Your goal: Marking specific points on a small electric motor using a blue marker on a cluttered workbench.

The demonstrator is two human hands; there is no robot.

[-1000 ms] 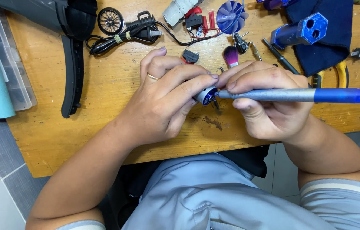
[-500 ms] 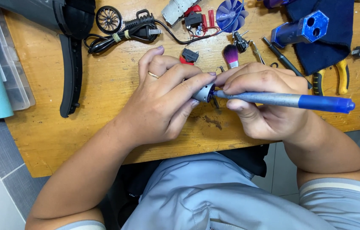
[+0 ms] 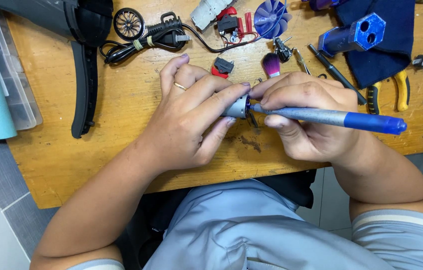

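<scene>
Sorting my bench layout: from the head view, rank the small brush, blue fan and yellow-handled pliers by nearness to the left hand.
1. Small brush, just above the left hand fingertips.
2. Blue fan, farther up near the top edge.
3. Yellow-handled pliers, far right.

Bare forearms, light grey short sleeves (pale-striped cuffs), 1 gold ring on left hand.

Beyond the fingertips: blue fan impeller, small purple-tipped brush, black switch block. Up left of the knuckles: coiled black power cord, round black grille. Far right of the fingers: yellow-handled pliers, dark blue cloth.
</scene>
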